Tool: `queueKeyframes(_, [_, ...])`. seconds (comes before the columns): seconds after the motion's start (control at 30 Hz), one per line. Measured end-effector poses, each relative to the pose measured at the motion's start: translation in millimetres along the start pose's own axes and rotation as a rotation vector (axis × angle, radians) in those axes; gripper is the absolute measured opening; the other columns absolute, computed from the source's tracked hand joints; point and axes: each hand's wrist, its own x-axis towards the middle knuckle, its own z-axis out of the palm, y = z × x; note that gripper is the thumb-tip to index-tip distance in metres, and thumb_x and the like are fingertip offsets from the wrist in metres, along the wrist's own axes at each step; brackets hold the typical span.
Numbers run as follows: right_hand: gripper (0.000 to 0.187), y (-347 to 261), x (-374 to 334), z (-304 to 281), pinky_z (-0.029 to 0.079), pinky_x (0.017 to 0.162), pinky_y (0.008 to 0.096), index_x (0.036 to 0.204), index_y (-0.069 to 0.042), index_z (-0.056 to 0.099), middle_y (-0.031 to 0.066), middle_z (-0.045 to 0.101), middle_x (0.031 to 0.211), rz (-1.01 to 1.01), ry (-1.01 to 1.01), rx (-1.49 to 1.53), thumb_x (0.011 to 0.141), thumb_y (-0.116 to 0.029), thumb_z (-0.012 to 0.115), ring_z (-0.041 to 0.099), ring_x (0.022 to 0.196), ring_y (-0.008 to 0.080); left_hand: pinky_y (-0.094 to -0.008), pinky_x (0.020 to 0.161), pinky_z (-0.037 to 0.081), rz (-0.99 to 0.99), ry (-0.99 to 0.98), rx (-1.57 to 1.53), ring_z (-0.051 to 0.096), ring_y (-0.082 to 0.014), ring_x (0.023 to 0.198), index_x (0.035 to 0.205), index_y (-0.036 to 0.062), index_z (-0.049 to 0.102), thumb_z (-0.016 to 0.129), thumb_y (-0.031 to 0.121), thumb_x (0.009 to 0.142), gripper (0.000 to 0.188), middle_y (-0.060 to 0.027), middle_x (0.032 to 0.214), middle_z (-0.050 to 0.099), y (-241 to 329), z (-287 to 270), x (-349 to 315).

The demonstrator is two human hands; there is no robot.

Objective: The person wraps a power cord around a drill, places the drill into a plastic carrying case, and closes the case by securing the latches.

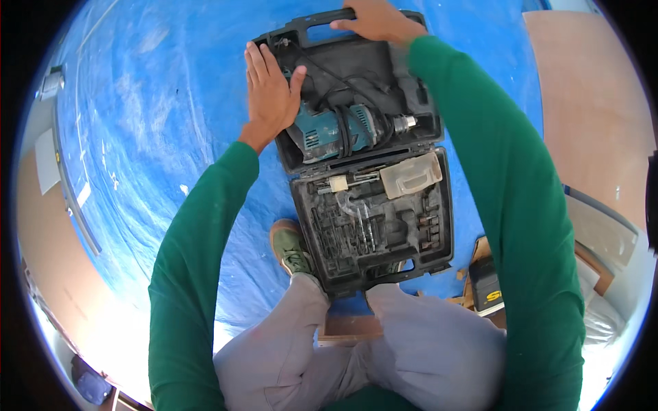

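Observation:
A black tool case (439, 226) lies unfolded, its two halves joined by a hinge across the middle. In the far half sits a teal power drill (322, 133) with a silver chuck and a dark cord wound around it. My left hand (271, 96) rests against the far half's left edge beside the drill, fingers stretched out. At the far rim, by the carrying handle, my right hand (381, 22) lies with thumb and fingers apart; its fingertips are partly cut off by the picture's edge. Drill bits (367, 233) and a translucent small box (411, 176) fill the near half.
A blue tarp (164, 130) covers the floor under the case. My shoe (291, 250) is beside the near half, and my knees are close to its near edge. Wooden panels (589, 103) lie at right. A black-and-yellow box (486, 286) stands near my right knee.

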Motion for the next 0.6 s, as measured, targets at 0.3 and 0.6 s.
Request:
queueKeyframes(0.3, [0.045,-13,-51,-43,0.047,0.079,0.054,0.102,0.003,0.066,0.0259,0.066,0.092,-0.157,0.292,0.133,0.096,-0.041,0.068,0.062,0.091,0.0456,-0.0464,0.125,0.02,-0.37,-0.172,-0.708,0.022,-0.0444,0.151,0.155,-0.0107,-0.016,0.088,0.052,0.077,0.144,-0.0348,0.16,0.015,24,-48,-53])
queueKeyframes(0.6, [0.043,-8,-77,-57,0.047,0.085,0.0538,0.111,0.001,0.067,0.0259,0.066,0.098,-0.146,0.437,0.047,0.095,-0.039,0.069,0.06,0.097,0.0459,-0.0477,0.107,0.049,-0.304,-0.281,-0.846,0.057,-0.0349,0.13,0.157,0.0004,0.001,0.099,0.032,0.066,0.137,-0.0239,0.146,0.045,54,-65,-79])
